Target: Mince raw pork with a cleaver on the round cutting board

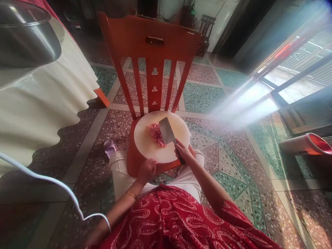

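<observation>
A round white cutting board (178,129) rests on the seat of a red wooden chair (135,167) between my knees. Minced meat (155,133) lies in a small heap left of the board's middle. My right hand (182,151) is wrapped round the dark handle of a cleaver (167,130), whose broad blade lies over the right side of the meat. At the board's near edge, my left hand (148,169) has its fingers curled in and touches the rim. Whether anything small is inside those fingers is hidden.
To the left, a large metal pot (28,38) stands on a table with a cream cloth (64,90). A white cable (59,183) crosses the lower left. The chair's backrest (153,29) rises beyond the board. A bin (303,144) lies on the right, near a bright doorway.
</observation>
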{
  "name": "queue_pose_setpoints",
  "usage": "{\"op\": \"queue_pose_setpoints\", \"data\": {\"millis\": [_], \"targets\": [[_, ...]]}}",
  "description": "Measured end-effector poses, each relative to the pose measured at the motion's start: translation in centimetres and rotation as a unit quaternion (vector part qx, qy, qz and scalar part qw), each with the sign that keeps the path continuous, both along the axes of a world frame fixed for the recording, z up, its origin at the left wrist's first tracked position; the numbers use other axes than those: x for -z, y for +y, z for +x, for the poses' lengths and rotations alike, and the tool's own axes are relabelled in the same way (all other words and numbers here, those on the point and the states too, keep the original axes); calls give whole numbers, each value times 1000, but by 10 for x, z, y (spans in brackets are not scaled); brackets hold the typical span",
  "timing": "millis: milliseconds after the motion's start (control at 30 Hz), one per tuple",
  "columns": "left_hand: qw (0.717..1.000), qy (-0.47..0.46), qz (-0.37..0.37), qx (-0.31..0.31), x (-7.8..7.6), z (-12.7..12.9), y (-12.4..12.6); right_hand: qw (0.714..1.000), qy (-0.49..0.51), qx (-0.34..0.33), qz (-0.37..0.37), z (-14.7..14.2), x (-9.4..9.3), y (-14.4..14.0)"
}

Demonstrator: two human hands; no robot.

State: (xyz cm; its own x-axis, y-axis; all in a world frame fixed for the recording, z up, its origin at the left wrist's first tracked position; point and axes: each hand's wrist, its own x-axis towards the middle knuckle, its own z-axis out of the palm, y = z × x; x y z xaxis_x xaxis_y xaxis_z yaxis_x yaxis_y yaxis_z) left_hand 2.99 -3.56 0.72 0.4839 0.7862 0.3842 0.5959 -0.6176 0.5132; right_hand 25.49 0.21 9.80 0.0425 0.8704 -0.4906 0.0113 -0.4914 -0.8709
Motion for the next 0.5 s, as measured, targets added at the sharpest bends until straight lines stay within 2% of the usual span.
{"op": "queue_pose_setpoints", "data": {"millis": [133,267,400,500], "targets": [[1000,13,15,4,4,0,1,996,46,45,54,27,-1,-18],[1000,8,6,-2,7,0,1,994,32,104,31,47,19,-41],[1000,10,4,-1,9,0,2,992,48,117,-5,36,45,-52],[1000,15,0,1,9,0,2,989,74,127,0,11,49,-38]]}}
